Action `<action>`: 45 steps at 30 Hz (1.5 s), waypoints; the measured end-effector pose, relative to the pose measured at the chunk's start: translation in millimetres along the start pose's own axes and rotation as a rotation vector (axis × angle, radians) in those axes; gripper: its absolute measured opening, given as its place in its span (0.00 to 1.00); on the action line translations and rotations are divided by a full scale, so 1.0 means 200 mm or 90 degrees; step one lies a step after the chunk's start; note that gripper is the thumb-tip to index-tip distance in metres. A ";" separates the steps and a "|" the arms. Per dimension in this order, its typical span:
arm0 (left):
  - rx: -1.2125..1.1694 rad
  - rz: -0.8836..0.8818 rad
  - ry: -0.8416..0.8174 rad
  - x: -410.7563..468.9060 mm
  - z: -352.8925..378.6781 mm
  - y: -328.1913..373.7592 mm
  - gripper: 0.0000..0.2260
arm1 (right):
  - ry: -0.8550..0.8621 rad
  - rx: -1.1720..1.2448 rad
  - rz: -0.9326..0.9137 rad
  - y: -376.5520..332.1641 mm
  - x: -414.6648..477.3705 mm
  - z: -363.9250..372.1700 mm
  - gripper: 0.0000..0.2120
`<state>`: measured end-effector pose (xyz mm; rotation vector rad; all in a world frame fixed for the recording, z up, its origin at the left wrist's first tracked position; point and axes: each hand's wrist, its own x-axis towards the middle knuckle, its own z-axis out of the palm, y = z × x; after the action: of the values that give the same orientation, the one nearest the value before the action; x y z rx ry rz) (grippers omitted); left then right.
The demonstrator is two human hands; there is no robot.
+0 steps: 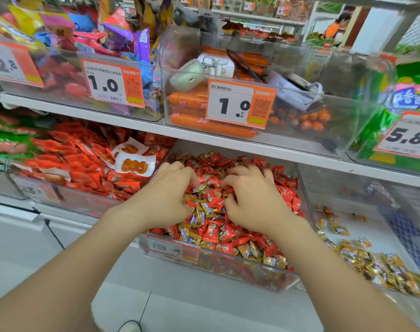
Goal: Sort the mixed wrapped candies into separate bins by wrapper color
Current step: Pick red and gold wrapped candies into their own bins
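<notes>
Right now our left hand [165, 195] and right hand [254, 200] are both sunk knuckles-up in the mixed bin [218, 269], fingers curled down into the heap. We cannot tell whether either has closed on a piece, since the fingertips are buried among the wrappers. Between and around them the red candies [213, 233] and gold candies [199, 218] lie jumbled together, red the more plentiful. We judge these pieces light and small, with slick, crinkly film that slides over its neighbours, so a scoop would drag both colours along. It seems better to pinch one gold piece across its plump middle or by a crimped end and lift it free, and they look sturdy enough for a firm pinch. Just to the right, the neighbouring bin [352, 228] already holds a sorted gold pile [381, 262] toward its front, which we take as where the gold goes. To the left sits a bin of larger red packets [84, 164], and above, the shelf [228, 143] carries sausages [204, 125] behind a price tag [240, 104].
</notes>
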<state>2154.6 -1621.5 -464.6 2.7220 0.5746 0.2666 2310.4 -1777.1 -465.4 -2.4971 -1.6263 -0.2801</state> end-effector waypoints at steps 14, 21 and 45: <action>0.062 0.100 -0.054 0.11 0.08 -0.10 0.22 | -0.073 -0.009 -0.136 -0.14 0.03 0.08 0.14; 0.072 0.100 -0.049 0.10 0.09 -0.09 0.13 | 0.045 0.206 -0.083 -0.11 0.02 0.05 0.08; 0.006 0.057 -0.129 0.09 0.09 -0.12 0.23 | -0.096 -0.084 -0.218 -0.17 0.06 0.18 0.17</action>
<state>2166.9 -1599.4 -488.5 2.7446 0.3998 0.0081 2286.2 -1743.6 -496.0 -2.3695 -2.1646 -0.2490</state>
